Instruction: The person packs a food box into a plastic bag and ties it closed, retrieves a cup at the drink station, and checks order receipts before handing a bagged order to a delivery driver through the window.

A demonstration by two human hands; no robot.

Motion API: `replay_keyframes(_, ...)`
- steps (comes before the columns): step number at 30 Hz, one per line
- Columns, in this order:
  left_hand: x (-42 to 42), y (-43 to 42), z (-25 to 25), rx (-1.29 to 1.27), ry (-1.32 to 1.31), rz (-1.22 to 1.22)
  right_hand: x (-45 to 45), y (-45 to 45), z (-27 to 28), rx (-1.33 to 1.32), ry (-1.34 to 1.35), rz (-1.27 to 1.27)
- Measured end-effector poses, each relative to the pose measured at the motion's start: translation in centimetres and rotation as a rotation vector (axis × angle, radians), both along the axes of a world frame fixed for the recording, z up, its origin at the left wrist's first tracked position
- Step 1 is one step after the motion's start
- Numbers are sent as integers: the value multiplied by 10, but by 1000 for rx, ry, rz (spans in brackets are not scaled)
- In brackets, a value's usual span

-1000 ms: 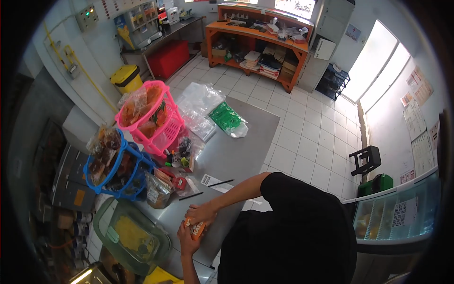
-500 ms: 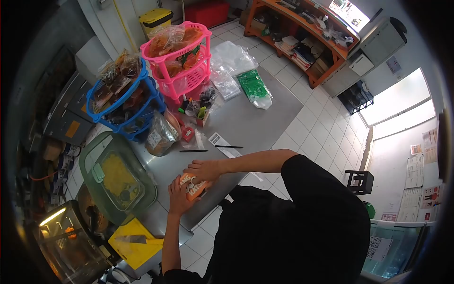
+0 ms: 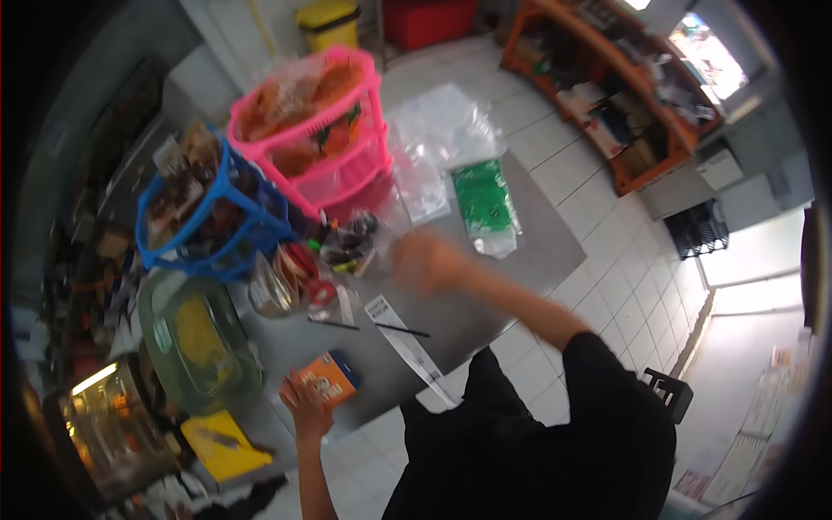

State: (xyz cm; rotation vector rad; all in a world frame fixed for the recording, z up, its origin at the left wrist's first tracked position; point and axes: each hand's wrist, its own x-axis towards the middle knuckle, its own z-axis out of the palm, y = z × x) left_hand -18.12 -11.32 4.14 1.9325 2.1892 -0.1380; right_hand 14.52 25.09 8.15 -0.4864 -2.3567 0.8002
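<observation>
A small orange box (image 3: 333,378) with printed lettering and a dark blue end is at the front edge of the metal table. My left hand (image 3: 306,407) grips its left side, fingers over the edge. Smeared by motion, my right hand (image 3: 429,263) is in the air above the table, and its fingers cannot be made out. Near it are a holder with pens and markers (image 3: 349,243) and a long white paper strip (image 3: 403,340). Two dark sticks, possibly pens, lie by the strip, one of them (image 3: 403,330) across it.
Pink (image 3: 386,143) and blue (image 3: 247,251) stacked baskets hold bagged food. Clear plastic bags and a green pack (image 3: 484,204) lie farther back. To the left are a green-tinted tub (image 3: 247,373) with yellow contents and a yellow cutting board (image 3: 251,459) with a knife.
My right hand has left the orange box and moved up and away over the table. My left hand stays on the box. The camera view has shifted.
</observation>
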Motion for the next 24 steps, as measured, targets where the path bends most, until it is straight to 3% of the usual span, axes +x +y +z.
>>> replay_keyframes(1, 24, 16, 32, -149, -22, 184, 26, 46, 20, -325, 56, -285)
replay_keyframes(2, 44, 29, 52, -277, -90, 296, 55, 115, 5, -204, -91, -470)
replay_keyframes(3, 61, 41, 72, -400, -154, 409, 73, 172, -22, 49, -74, -676)
replay_keyframes(4, 71, 56, 82, -486, -213, 519, 103, 235, -60, 247, -244, -605)
replay_keyframes(5, 69, 59, 74, -535, -328, 374, 120, 283, -87, 244, -247, -599)
replay_keyframes(6, 87, 85, 101, -531, -478, 367, 127, 303, -110, 224, -261, -598)
replay_keyframes(8, 150, 186, 149, -488, -798, 333, 129, 311, -95, 52, -484, -534)
replay_keyframes(10, 189, 259, 139, -194, -848, 255, 129, 307, -77, -56, -599, -487)
replay_keyframes(14, 262, 432, 104, 26, -894, -31, 136, 310, -75, -118, -507, -494)
replay_keyframes(16, 292, 512, 54, 159, -1060, 16, 134, 319, -85, -129, -459, -484)
replay_keyframes(18, 322, 576, 15, 577, -798, -148, 130, 322, -91, -153, -457, -473)
replay_keyframes(22, 347, 623, -30, 600, -646, 34, 130, 326, -92, -93, -371, -392)
replay_keyframes(24, 340, 629, -37, 601, -560, 28, 141, 327, -90, -243, -190, -363)
